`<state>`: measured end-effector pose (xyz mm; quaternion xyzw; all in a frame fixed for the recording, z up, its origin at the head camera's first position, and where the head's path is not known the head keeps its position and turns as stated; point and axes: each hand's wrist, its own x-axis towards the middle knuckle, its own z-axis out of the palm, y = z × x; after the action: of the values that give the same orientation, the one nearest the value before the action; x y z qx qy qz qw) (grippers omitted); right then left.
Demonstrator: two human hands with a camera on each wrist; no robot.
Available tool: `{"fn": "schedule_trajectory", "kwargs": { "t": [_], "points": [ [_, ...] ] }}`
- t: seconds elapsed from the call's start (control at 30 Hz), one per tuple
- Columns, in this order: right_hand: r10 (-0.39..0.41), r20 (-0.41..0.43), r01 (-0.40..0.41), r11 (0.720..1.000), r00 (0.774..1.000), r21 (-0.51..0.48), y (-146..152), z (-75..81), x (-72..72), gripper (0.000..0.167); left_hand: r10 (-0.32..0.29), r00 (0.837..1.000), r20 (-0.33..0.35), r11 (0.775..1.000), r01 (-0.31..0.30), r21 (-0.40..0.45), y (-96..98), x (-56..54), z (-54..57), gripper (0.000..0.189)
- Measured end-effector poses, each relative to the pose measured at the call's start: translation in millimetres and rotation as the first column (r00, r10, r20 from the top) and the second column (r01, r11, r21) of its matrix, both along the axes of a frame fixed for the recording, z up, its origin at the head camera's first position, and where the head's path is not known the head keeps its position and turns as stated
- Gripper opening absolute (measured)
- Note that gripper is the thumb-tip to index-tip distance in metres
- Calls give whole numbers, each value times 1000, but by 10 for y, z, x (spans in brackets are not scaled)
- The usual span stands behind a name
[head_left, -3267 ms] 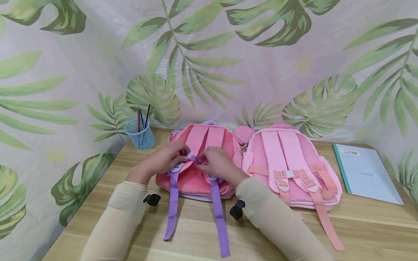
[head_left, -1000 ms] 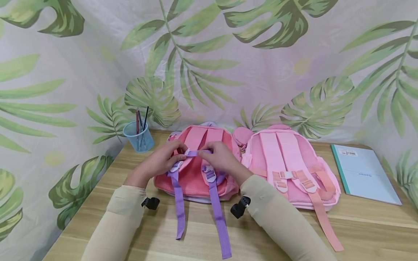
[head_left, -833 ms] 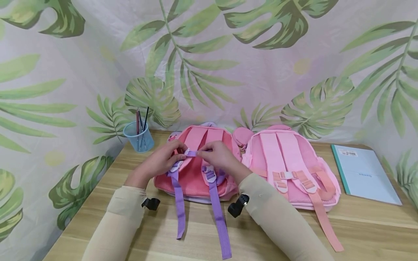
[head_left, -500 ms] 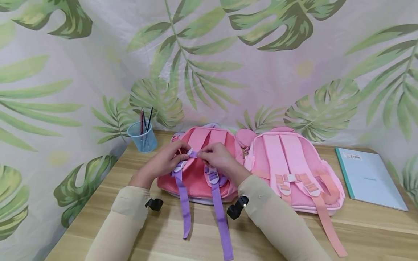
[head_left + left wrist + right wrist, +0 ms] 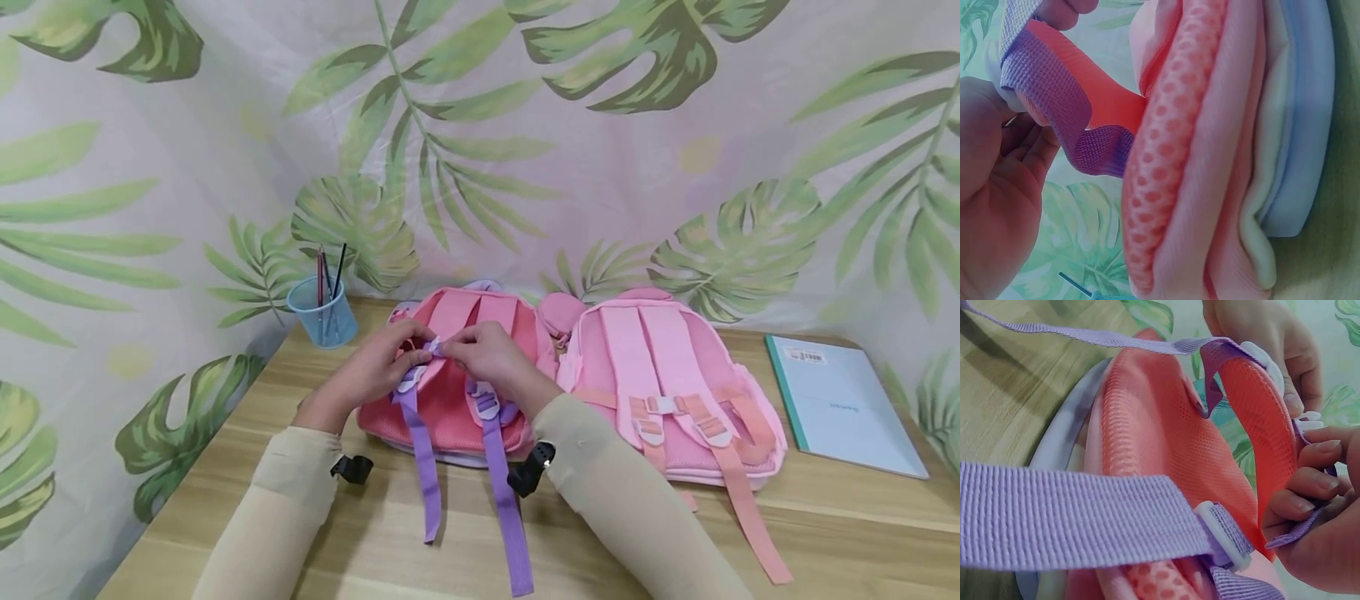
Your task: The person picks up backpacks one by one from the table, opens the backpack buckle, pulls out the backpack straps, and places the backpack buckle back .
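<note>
Left hand [image 5: 375, 364] pinches a white clip [image 5: 1311, 425], seemingly as anchor; right hand [image 5: 497, 360] grips its purple strap [image 5: 1297, 534] (backpack [image 5: 450, 421] lying straps-up, presumably for access).

On the surface [image 5: 367, 542] we see a blue cup [image 5: 330, 327] of pencils [image 5: 321, 279] near the far left corner, a pale pink backpack [image 5: 671, 350] by the far edge, a notebook [image 5: 847, 417] toward the far right corner, leaf-printed cloth [image 5: 480, 133] behind.
</note>
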<state>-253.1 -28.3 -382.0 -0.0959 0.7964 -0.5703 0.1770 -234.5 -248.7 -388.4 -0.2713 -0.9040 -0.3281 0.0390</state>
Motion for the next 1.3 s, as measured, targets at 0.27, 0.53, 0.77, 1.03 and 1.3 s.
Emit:
{"fn": "schedule_trajectory", "kwargs": {
  "t": [0.27,0.53,0.77,1.03,1.3],
  "points": [
    [-27,15,26,999,1000,41,93,40,16,26,15,999,-29,1000,-15,-5,-15,-12,1,21],
    [25,57,-29,997,998,68,182,15,7,33,18,1000,-16,1000,-17,4,-30,4,-22,22],
    [17,-1,-17,995,1000,103,98,10,7,28,13,1000,1,1000,-13,19,-25,12,-24,23],
    [20,-11,-19,996,1000,92,25,12,11,29,3,1000,9,1000,-3,7,-21,8,-10,23],
    [4,29,-5,999,1000,40,3,-13,6,43,0,999,34,1000,1,-17,-25,-4,17,25]
  ]
}}
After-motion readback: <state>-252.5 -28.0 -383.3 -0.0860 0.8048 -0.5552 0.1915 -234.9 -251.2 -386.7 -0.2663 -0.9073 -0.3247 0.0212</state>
